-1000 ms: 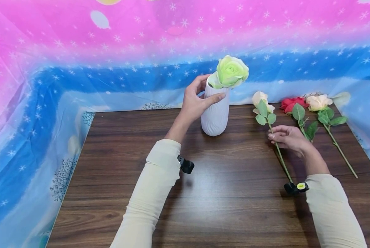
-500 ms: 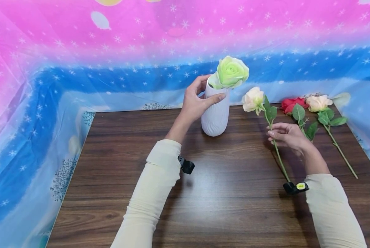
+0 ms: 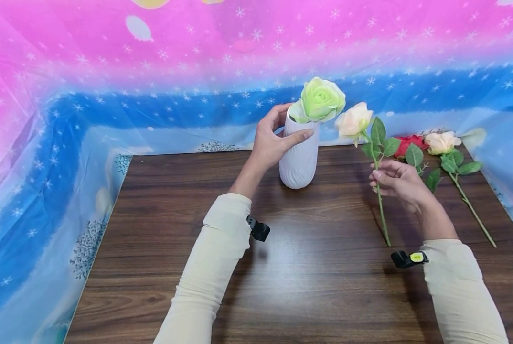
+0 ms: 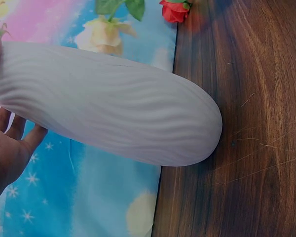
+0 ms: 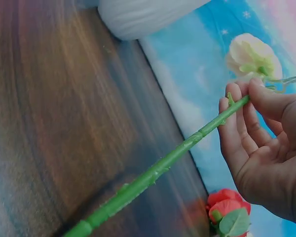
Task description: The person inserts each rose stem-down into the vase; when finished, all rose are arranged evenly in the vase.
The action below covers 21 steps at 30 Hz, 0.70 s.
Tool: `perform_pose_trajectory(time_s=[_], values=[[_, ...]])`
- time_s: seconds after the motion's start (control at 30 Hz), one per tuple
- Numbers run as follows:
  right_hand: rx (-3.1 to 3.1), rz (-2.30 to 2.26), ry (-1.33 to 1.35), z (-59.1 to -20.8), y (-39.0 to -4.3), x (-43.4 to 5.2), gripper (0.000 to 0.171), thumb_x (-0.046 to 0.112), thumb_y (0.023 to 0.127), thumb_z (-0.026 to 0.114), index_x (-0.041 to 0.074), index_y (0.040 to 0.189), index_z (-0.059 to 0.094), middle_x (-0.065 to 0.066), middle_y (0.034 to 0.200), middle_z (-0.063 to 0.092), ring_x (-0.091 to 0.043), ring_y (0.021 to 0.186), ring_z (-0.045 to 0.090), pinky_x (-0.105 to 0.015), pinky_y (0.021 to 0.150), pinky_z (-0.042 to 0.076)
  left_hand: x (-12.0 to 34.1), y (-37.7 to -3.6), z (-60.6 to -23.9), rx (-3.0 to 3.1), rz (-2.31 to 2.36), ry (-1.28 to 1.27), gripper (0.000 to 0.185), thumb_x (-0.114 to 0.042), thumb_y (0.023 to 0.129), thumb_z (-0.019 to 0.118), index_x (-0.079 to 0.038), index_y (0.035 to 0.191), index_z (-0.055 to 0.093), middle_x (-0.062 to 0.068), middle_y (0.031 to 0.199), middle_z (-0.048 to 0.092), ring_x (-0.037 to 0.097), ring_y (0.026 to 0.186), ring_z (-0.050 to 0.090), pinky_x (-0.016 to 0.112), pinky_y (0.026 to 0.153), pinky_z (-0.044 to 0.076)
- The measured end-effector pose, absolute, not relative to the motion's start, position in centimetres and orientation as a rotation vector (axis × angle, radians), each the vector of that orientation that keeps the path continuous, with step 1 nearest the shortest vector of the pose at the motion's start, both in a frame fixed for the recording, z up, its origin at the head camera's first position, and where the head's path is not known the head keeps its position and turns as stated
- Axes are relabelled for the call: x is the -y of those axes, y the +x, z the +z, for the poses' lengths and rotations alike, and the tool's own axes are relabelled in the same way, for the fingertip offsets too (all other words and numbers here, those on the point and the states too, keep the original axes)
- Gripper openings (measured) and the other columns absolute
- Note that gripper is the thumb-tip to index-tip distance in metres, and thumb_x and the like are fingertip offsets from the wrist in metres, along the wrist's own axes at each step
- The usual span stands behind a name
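Right of the vase (image 3: 298, 160), which the left hand (image 3: 273, 141) grips near its neck, the right hand (image 3: 396, 182) pinches the cream rose (image 3: 354, 121) mid-stem, the best hold since it looks light and bendy.

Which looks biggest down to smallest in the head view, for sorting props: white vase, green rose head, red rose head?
1. white vase
2. green rose head
3. red rose head, partly hidden by leaves, so its full size is unsure.
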State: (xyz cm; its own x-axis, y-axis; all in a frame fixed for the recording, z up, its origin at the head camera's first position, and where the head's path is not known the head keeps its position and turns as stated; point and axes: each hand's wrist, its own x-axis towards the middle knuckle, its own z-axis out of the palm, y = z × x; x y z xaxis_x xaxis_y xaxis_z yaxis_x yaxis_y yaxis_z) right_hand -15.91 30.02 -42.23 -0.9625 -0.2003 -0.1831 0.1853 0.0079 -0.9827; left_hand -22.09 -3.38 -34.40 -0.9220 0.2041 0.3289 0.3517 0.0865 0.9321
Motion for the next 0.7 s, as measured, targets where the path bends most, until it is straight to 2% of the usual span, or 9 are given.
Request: perform_pose_trajectory(time_s=[0.17, 0.4, 0.7], values=[[-2.053, -2.115, -0.046, -41.3, -15.9, -29.5, 0.008, 0.018, 0.099, 0.065, 0.019, 0.106, 0.069, 0.008, 0.092, 0.075, -0.004, 0.083, 0.075, -0.021, 0.074, 0.061, 3.4, -22.1, -34.4, 2.228, -1.975, -0.570, 0.061, -0.016, 0.083, 0.084, -0.012, 0.138, 0.059, 0.013, 0.124, 0.070, 0.021, 0.110, 0.067, 0.038, 0.096, 0.059], [-2.032, -2.190, -0.053, -39.9, -16.2, -29.0, 0.011, 0.015, 0.099, 0.065, 0.019, 0.108, 0.070, 0.007, 0.092, 0.076, -0.003, 0.084, 0.074, -0.019, 0.071, 0.061, 3.4, -22.1, -34.4, 2.226, -1.980, -0.568, 0.061, -0.016, 0.084, 0.084, -0.012, 0.139, 0.059, 0.012, 0.124, 0.070, 0.020, 0.110, 0.067, 0.037, 0.096, 0.059], [-1.958, -2.367, -0.099, -38.5, -16.6, -28.2, 0.006, 0.008, 0.098, 0.065, 0.011, 0.100, 0.069, 0.007, 0.099, 0.072, -0.008, 0.082, 0.075, -0.022, 0.070, 0.062, 3.4, -22.1, -34.3, 2.229, -1.984, -0.565, 0.061, -0.016, 0.083, 0.084, -0.013, 0.138, 0.059, 0.012, 0.125, 0.070, 0.021, 0.111, 0.066, 0.038, 0.097, 0.058]])
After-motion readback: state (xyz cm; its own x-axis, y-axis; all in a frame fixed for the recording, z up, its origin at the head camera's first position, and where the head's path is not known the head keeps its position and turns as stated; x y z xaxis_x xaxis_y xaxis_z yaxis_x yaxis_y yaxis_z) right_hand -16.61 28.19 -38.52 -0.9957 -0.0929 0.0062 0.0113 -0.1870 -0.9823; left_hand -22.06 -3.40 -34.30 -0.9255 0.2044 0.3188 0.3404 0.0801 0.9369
